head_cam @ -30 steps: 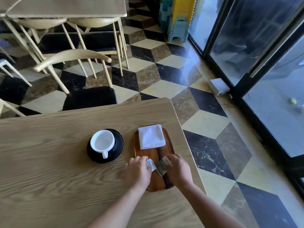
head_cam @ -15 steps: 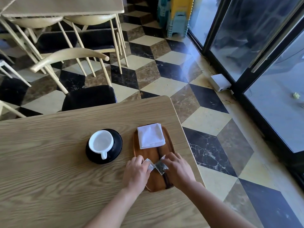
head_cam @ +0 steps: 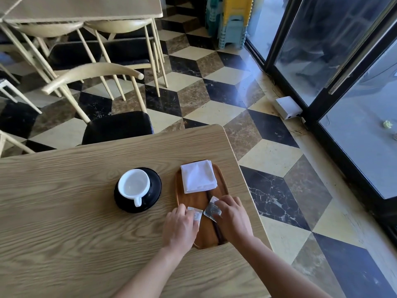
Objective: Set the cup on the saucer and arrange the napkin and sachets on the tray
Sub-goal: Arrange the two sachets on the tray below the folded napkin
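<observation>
A white cup (head_cam: 133, 185) stands on a black saucer (head_cam: 155, 186) on the wooden table, its handle pointing toward me. To its right lies an oval wooden tray (head_cam: 198, 201) with a folded white napkin (head_cam: 198, 176) on its far end. My left hand (head_cam: 179, 229) pinches a pale sachet (head_cam: 196, 215) over the tray's near half. My right hand (head_cam: 233, 218) pinches a darker silvery sachet (head_cam: 212, 209) just beside it. The two sachets are close together, a small gap between them. A thin dark stick (head_cam: 217, 229) lies on the tray, partly under my right hand.
The wooden table (head_cam: 75, 222) ends just right of the tray, with tiled floor beyond. A black-seated chair (head_cam: 117, 126) is tucked at the far edge. More tables and chairs stand behind; glass doors run along the right.
Both hands with their sachets have shifted slightly toward the far side of the tray. The sachets have dropped lower over the wood and now sit side by side.
</observation>
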A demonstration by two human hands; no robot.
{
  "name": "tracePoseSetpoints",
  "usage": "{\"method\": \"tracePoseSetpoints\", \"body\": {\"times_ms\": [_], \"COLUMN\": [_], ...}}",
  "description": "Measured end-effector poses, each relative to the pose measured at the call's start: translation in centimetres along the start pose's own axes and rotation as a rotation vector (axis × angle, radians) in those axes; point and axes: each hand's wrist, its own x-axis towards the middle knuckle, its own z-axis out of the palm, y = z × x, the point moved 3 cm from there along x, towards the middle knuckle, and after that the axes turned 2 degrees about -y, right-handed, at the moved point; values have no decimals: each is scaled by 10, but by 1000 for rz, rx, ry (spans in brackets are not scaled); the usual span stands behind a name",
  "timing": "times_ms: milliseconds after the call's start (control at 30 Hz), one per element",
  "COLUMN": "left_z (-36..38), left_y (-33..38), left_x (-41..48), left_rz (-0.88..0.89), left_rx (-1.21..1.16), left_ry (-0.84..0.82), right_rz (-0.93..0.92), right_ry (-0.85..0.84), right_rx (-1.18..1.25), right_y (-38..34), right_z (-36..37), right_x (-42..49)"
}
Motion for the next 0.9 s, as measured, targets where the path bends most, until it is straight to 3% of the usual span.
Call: {"method": "tracePoseSetpoints", "body": {"times_ms": [167, 400, 600, 733, 900], "left_z": [2, 0, -4, -9, -12], "left_y": [-1, 9, 8, 7, 3], "left_x": [1, 1, 4, 6, 2], "left_rz": [2, -49, -50, -178, -190], "left_rx": [87, 91, -128, -377, -198], "left_ry": [-39, -47, 49, 161, 172], "right_rz": [-86, -79, -58, -47, -44], "right_ry": [-111, -6, -9, -22, -27], "right_rx": [-24, 70, 53, 40, 31], "right_y": [-5, -1, 3, 3, 6], "right_z": [4, 1, 1, 3, 3], "right_x": [0, -12, -13, -11, -9]}}
